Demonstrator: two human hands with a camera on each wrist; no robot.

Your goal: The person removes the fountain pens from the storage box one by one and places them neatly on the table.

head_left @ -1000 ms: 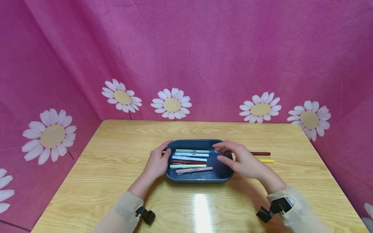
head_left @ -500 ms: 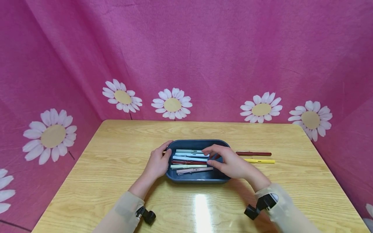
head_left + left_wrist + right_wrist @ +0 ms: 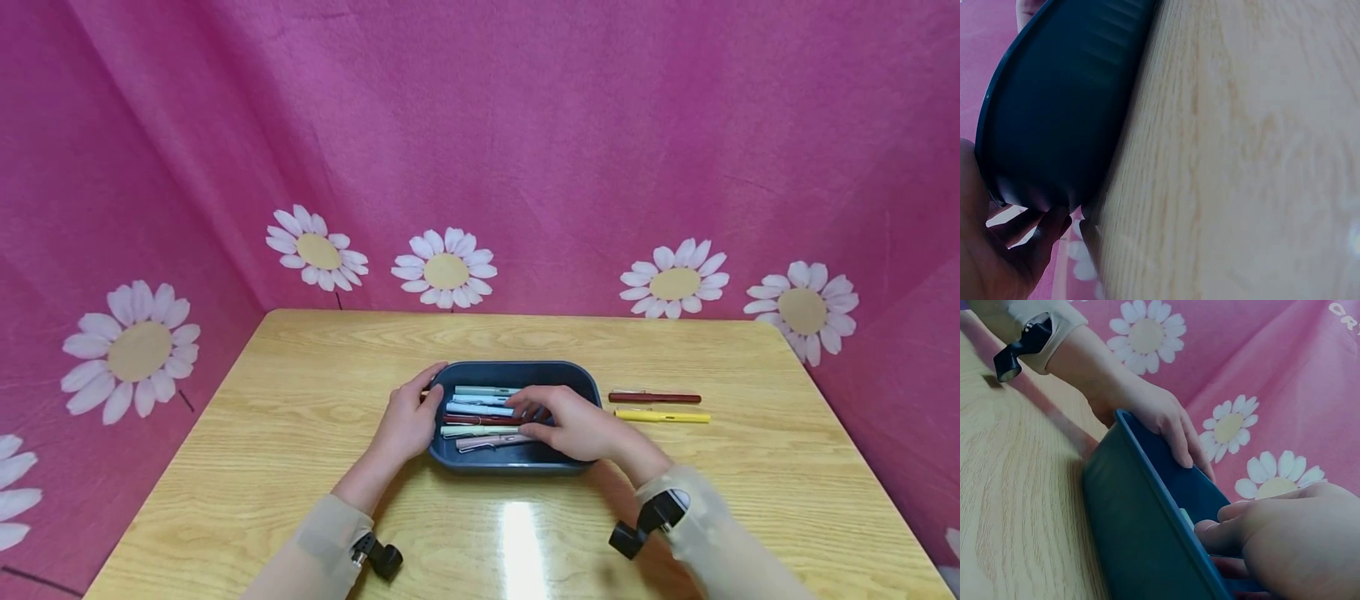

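Note:
A dark blue tray (image 3: 510,468) sits on the table with several pens in it, lying side by side. My left hand (image 3: 401,421) grips its left end, thumb over the rim and fingers outside; the left wrist view shows those fingers (image 3: 1038,240) against the tray's end wall. Over the pens' right ends reaches my right hand (image 3: 577,425), fingers bent, thumb and fingertips apart near the dark red pen (image 3: 480,420). Around it lie light blue pens (image 3: 476,409), a pale green pen (image 3: 476,431) and a mauve pen (image 3: 491,442). The right fingertips are partly hidden.
On the wooden table (image 3: 300,467), right of the tray, lie a second dark red pen (image 3: 655,397) and a yellow pen (image 3: 662,416). A pink curtain (image 3: 540,167) with printed daisies hangs behind the table.
My right hand has moved left and slightly nearer, from the tray's right end to over the pens, uncovering the two pens on the table. My left hand has stayed on the tray.

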